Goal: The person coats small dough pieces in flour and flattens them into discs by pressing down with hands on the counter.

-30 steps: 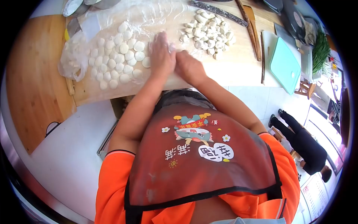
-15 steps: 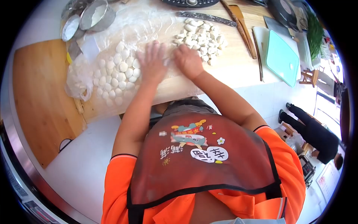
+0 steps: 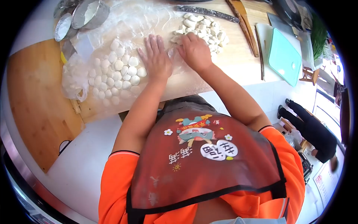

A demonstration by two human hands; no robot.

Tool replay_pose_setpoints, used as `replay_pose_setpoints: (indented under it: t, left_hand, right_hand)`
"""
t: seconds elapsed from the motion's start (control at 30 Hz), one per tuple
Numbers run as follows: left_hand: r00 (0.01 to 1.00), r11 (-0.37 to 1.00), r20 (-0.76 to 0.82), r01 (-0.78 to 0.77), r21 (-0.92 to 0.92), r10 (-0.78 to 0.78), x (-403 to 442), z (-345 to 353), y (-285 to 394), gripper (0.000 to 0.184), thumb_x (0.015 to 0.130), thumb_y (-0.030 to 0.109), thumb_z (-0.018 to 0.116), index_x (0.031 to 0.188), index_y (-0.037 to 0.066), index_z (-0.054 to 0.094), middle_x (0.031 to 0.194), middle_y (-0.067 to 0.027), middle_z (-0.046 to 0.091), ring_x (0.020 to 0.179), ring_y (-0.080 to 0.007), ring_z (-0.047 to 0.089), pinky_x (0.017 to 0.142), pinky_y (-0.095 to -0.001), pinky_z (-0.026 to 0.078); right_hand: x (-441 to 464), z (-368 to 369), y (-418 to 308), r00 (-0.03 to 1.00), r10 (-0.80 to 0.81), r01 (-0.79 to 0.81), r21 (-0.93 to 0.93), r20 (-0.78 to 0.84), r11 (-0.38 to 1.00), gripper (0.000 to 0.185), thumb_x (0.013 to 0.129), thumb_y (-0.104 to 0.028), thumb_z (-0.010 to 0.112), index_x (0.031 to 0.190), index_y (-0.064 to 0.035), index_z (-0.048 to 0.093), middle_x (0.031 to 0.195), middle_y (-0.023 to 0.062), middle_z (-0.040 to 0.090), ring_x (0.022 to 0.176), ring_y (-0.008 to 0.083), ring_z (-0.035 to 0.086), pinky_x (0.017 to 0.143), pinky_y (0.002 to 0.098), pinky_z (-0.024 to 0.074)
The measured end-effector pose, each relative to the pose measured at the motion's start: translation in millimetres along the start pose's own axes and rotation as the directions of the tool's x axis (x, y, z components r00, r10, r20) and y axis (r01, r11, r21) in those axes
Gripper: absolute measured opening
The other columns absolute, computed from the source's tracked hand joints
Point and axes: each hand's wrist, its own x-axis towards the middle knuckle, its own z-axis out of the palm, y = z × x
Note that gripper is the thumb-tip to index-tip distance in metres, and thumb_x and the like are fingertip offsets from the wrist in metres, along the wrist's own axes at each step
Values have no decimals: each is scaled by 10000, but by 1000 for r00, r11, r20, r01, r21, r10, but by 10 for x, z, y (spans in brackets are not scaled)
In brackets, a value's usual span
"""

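Observation:
My left hand (image 3: 158, 56) lies palm down with fingers spread on the floured plastic sheet (image 3: 138, 26), just right of a group of flattened dough discs (image 3: 118, 65). Beside it, my right hand (image 3: 196, 51) has its fingers curled down against the near left edge of a pile of small uncut-round dough pieces (image 3: 203, 28). Whatever its fingertips hold is hidden beneath the hand. Nothing shows under the left palm.
A dark flour-dusted stick (image 3: 209, 12) lies behind the pile. To the right are a wooden spatula (image 3: 244, 30) and a mint-green board (image 3: 284, 56). Metal bowls (image 3: 90, 14) and a plastic bag (image 3: 74, 76) stand left. Another person (image 3: 313, 128) is far right.
My left hand has moved slightly right and up and now rests flat. The right hand has shifted right and forward from beside the pile onto its edge. The view has tilted a little.

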Motion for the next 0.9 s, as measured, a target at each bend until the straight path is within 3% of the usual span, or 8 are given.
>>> replay_pose_setpoints:
  t: [0.1, 0.2, 0.3, 0.4, 0.5, 0.6, 0.77, 0.9]
  left_hand:
    - [999, 1000, -23, -28, -14, 28, 136, 9, -31, 733, 1019, 448, 536, 1608, 52, 352, 1707, -155, 261, 1602, -338, 169, 1250, -667, 95]
    - [995, 996, -70, -78, -32, 76, 167, 91, -92, 685, 1003, 405, 565, 1578, 68, 407, 1685, -132, 313, 1589, -328, 212, 1242, -683, 108]
    - [989, 995, -106, -104, 0, 103, 288, 126, -430, 599, 965, 310, 610, 1515, 98, 501, 1628, -112, 412, 1561, -321, 285, 1243, -684, 113]
    - [972, 999, -230, -44, -12, 40, 427, -45, -1004, 549, 891, 121, 652, 1436, 112, 586, 1572, -113, 484, 1542, -319, 319, 1256, -677, 101]
    - [959, 994, -281, 3, -108, -33, 413, -238, -1212, 516, 900, 136, 645, 1414, 113, 605, 1569, -120, 487, 1531, -339, 330, 1248, -670, 122]
    - [947, 974, -302, 39, -222, -107, 310, -252, -1253, 498, 904, 146, 645, 1400, 110, 615, 1572, -117, 484, 1523, -346, 340, 1237, -669, 144]
    - [951, 948, -251, 102, -300, -182, 100, -160, -1151, 525, 925, 175, 645, 1446, 158, 584, 1573, -114, 472, 1519, -348, 346, 1247, -644, 137]
    - [950, 926, -253, 81, -369, -184, 26, -214, -1053, 505, 916, 165, 646, 1418, 131, 599, 1555, -132, 481, 1489, -365, 377, 1242, -637, 154]
  right_hand:
    - [181, 88, -17, 999, -20, 17, -72, -35, 997, 252, 802, -267, 765, 952, -99, 652, 981, 84, 622, 945, 272, 657, 817, 433, 533]
    - [253, 203, -22, 997, -60, 70, -199, 55, 978, 249, 809, -268, 752, 957, -96, 650, 980, 88, 621, 926, 282, 652, 867, 447, 515]
    - [218, 321, -31, 991, -114, 125, -178, 68, 976, 222, 844, -250, 719, 989, -96, 653, 980, 91, 621, 952, 307, 642, 888, 442, 500]
    - [24, 157, -232, 975, -217, 210, 113, 54, 971, 257, 858, -182, 735, 1086, -95, 654, 1035, 95, 634, 996, 335, 633, 890, 447, 495]
    - [-308, 185, -203, 955, -275, 245, 224, 114, 943, 295, 842, -165, 758, 1111, -105, 651, 1084, 102, 638, 1016, 350, 619, 897, 447, 495]
    - [-509, 132, -225, 985, -98, 61, 243, 143, 968, 338, 825, -192, 788, 1126, -114, 656, 1098, 101, 642, 1009, 351, 623, 899, 451, 493]
    - [-503, 234, -335, 995, -21, -1, 216, 101, 976, 343, 818, -218, 804, 1112, -108, 666, 1033, 95, 646, 996, 341, 627, 891, 462, 488]
    - [-466, 418, -360, 997, -8, -10, 220, 81, 975, 319, 811, -229, 812, 1054, -87, 661, 981, 92, 640, 980, 334, 627, 896, 462, 481]
